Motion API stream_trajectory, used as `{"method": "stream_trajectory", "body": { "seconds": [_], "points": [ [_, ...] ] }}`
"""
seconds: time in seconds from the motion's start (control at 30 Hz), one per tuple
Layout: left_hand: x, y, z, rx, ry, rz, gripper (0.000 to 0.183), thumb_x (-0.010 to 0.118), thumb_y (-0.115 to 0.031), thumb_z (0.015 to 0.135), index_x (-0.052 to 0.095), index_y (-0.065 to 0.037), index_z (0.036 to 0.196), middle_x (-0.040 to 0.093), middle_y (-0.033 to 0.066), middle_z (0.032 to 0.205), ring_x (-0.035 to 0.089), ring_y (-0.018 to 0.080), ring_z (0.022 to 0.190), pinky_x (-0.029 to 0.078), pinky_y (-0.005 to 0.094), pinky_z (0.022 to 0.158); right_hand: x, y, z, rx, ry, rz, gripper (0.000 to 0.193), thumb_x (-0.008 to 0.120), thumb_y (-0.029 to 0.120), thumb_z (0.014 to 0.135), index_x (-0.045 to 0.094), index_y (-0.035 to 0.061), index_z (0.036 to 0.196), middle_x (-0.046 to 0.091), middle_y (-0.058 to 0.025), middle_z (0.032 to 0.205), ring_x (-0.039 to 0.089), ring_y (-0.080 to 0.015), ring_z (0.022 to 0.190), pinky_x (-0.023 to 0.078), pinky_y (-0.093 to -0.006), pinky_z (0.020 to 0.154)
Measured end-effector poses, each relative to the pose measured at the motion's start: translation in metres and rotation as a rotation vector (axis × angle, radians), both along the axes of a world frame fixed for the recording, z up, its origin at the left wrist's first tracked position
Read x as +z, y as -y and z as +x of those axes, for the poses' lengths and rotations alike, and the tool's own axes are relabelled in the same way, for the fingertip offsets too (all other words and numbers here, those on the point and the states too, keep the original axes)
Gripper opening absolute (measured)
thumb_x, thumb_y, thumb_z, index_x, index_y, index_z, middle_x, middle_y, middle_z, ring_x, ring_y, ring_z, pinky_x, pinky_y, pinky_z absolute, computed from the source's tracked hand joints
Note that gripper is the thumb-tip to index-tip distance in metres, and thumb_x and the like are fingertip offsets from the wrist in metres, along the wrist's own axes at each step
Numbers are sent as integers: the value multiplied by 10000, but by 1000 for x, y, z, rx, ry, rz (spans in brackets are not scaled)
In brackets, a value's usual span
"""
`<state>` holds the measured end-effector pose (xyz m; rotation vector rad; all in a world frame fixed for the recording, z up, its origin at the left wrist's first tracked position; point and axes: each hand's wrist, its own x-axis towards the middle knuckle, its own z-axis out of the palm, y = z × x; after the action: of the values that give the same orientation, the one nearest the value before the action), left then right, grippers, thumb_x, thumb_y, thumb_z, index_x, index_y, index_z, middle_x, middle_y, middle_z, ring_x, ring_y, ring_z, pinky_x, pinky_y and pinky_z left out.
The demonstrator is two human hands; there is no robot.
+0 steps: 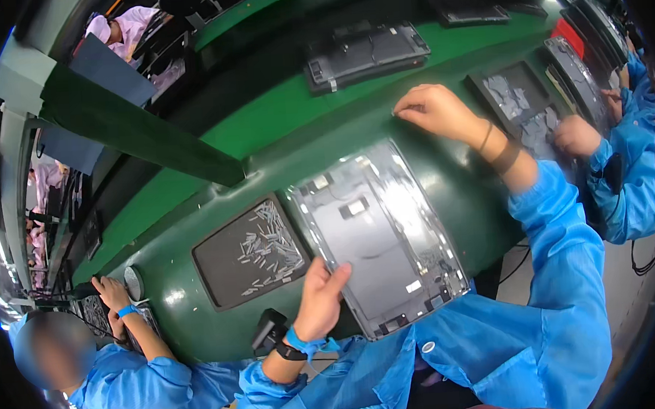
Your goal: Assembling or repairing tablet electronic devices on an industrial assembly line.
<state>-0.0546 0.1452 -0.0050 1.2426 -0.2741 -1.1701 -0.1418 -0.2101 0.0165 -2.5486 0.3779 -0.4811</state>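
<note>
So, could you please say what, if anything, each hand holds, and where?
The left hand grips the grey panel by its lower left edge; whether the right hand holds anything is unclear.

Panel [359, 236] at workbench [454, 197] edge, strips [266, 246] in tray [223, 274] at left, second tray [528, 80] at right, casing [371, 52] behind

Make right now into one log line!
left hand: gripping grey panel | right hand: pinched, contents unclear, over green table | dark tray: holds small strips
</note>
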Motion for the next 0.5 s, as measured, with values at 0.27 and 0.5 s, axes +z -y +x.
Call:
{"method": "stream_trajectory", "body": {
  "seconds": [0.27,0.5],
  "points": [
    [-16,-10,-9,-171,327,96,410,569,-195,989,459,30,1313,611,113,1234,589,184,1109,454,321,966,26,-81,-35,220,64,-233,264,710,151,767,685,43,1006,680,-81,1000,608,-253,916,501,-367,785],
    [25,-3,5,-406,887,436,374,684,-308,888,545,37,936,624,195,645,643,388,608,498,433,544,20,-96,-27,298,-113,-805,301,641,125,738,677,-25,996,700,-132,1035,640,-170,765,490,-298,664]
  ]
}}
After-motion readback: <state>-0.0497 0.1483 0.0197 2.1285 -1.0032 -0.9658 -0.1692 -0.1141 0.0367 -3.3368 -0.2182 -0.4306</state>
